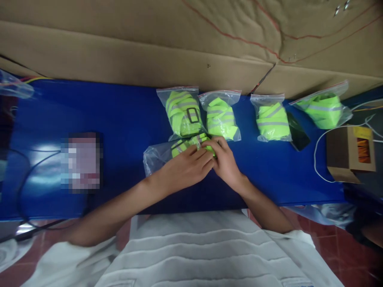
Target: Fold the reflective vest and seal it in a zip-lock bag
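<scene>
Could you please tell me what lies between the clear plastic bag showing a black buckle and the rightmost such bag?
The head view shows a clear plastic bag of neon-yellow reflective strap, another such bag, then a dark, flat rectangular object.

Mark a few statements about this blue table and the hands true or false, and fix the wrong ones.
1. The left hand and right hand are together at a yellow-green striped band. True.
2. Four filled clear bags are in a row along the back of the blue table. True.
3. Red bands fill those four bags. False: the bagged bands are yellow-green with grey stripes.
4. A dark buckle shows in the leftmost of those four. True.
5. An open cardboard box is at the table's left end. False: it is at the right end.
</scene>
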`<action>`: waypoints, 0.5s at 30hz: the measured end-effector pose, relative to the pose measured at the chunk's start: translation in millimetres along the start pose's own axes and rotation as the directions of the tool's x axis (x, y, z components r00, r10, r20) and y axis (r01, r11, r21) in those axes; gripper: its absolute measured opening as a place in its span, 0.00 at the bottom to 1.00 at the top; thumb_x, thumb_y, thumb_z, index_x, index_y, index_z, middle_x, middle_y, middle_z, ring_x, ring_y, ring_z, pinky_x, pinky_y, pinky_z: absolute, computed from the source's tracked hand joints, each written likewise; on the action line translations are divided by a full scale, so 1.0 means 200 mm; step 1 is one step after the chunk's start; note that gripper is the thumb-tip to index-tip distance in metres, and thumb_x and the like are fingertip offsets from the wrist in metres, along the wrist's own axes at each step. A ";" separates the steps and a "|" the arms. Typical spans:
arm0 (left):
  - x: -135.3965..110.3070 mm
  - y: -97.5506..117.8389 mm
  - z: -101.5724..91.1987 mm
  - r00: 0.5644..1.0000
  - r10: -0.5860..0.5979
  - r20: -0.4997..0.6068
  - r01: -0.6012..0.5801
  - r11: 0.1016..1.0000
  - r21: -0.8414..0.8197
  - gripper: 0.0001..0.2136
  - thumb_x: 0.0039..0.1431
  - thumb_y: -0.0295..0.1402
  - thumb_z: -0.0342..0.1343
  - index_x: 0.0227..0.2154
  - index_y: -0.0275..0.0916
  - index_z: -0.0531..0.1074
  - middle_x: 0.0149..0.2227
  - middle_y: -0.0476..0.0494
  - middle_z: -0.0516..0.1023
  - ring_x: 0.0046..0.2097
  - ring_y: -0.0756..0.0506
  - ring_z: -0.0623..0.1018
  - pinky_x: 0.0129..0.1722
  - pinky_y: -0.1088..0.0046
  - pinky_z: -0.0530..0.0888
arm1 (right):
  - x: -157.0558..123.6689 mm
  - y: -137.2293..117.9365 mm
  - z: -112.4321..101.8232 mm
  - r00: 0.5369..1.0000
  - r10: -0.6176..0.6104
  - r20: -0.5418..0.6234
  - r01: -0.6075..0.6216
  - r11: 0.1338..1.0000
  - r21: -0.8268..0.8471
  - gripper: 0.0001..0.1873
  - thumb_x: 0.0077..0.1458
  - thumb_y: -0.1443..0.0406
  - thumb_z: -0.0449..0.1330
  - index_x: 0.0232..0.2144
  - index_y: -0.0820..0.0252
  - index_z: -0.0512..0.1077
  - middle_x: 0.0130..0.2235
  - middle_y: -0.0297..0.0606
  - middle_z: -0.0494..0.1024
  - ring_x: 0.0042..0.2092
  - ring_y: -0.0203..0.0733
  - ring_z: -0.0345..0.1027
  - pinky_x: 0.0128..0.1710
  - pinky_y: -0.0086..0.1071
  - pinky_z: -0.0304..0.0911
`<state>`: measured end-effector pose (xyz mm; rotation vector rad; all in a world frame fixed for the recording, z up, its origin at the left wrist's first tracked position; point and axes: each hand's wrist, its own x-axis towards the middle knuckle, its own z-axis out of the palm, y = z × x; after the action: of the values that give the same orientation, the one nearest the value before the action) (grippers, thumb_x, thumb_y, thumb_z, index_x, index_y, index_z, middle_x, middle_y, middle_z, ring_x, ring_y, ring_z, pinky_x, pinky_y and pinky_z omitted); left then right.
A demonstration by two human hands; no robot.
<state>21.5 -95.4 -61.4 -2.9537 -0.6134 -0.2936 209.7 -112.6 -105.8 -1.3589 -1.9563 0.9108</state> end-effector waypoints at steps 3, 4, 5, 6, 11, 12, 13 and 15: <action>-0.04 0.01 -0.02 0.998 -0.041 -0.057 0.035 0.995 -0.091 0.03 0.71 0.28 0.57 0.41 0.36 0.76 0.42 0.42 0.81 0.47 0.40 0.80 0.50 0.61 0.74 | 0.01 0.04 -0.06 0.984 -0.127 0.123 0.113 0.987 0.112 0.20 0.64 0.70 0.57 0.58 0.62 0.72 0.56 0.49 0.69 0.63 0.47 0.66 0.64 0.39 0.67; -0.07 0.00 -0.03 0.994 -0.090 -0.063 0.081 0.989 -0.127 0.04 0.71 0.31 0.59 0.43 0.37 0.76 0.45 0.41 0.81 0.49 0.39 0.80 0.53 0.60 0.75 | 0.01 0.04 -0.08 0.966 -0.166 0.197 0.140 0.980 0.141 0.23 0.65 0.68 0.60 0.62 0.63 0.70 0.60 0.52 0.68 0.68 0.48 0.62 0.68 0.41 0.64; -0.10 -0.01 -0.04 0.986 -0.154 -0.062 0.143 0.978 -0.153 0.10 0.70 0.36 0.61 0.48 0.36 0.75 0.50 0.37 0.81 0.53 0.37 0.80 0.55 0.57 0.75 | 0.01 0.05 -0.10 0.941 -0.197 0.275 0.156 0.974 0.164 0.27 0.66 0.65 0.62 0.65 0.64 0.67 0.65 0.54 0.65 0.72 0.49 0.57 0.71 0.42 0.61; -0.14 -0.02 -0.04 0.974 -0.224 -0.046 0.213 0.962 -0.169 0.19 0.67 0.42 0.63 0.54 0.35 0.74 0.55 0.33 0.79 0.58 0.34 0.78 0.58 0.54 0.74 | 0.01 0.05 -0.11 0.915 -0.215 0.340 0.163 0.971 0.176 0.32 0.66 0.61 0.64 0.68 0.63 0.64 0.69 0.55 0.61 0.75 0.50 0.52 0.74 0.43 0.58; -0.31 -0.06 0.03 0.909 -0.399 0.121 0.416 0.890 -0.186 0.51 0.58 0.52 0.69 0.75 0.32 0.51 0.71 0.21 0.63 0.73 0.26 0.64 0.70 0.44 0.65 | -0.01 0.01 -0.07 0.934 -0.184 0.305 0.175 0.983 0.058 0.30 0.67 0.55 0.63 0.68 0.54 0.67 0.75 0.51 0.53 0.79 0.52 0.44 0.76 0.51 0.53; -0.33 -0.06 0.06 0.905 -0.404 0.132 0.423 0.887 -0.184 0.51 0.59 0.52 0.68 0.75 0.32 0.49 0.73 0.21 0.61 0.74 0.27 0.63 0.71 0.44 0.64 | -0.01 0.00 -0.04 0.945 -0.190 0.265 0.189 0.981 0.031 0.28 0.68 0.56 0.62 0.67 0.53 0.68 0.75 0.51 0.53 0.78 0.53 0.45 0.76 0.52 0.54; -0.34 -0.06 0.09 0.906 -0.405 0.125 0.422 0.888 -0.184 0.50 0.61 0.52 0.66 0.76 0.33 0.49 0.73 0.21 0.60 0.75 0.27 0.62 0.71 0.44 0.64 | -0.01 -0.01 -0.02 0.952 -0.202 0.230 0.203 0.979 0.016 0.27 0.68 0.57 0.62 0.66 0.52 0.69 0.75 0.50 0.54 0.78 0.53 0.47 0.75 0.52 0.57; -0.36 -0.06 0.13 0.914 -0.394 0.100 0.406 0.897 -0.178 0.46 0.66 0.53 0.61 0.76 0.32 0.49 0.74 0.22 0.60 0.75 0.29 0.61 0.72 0.46 0.63 | -0.02 -0.02 0.02 0.966 -0.202 0.163 0.203 0.979 0.009 0.25 0.68 0.59 0.63 0.65 0.51 0.70 0.73 0.49 0.57 0.75 0.53 0.54 0.70 0.50 0.66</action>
<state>-43.4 -108.3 -102.0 -3.0016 -1.2764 -0.3122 205.7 -118.8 -104.8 -1.0927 -2.1775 0.9408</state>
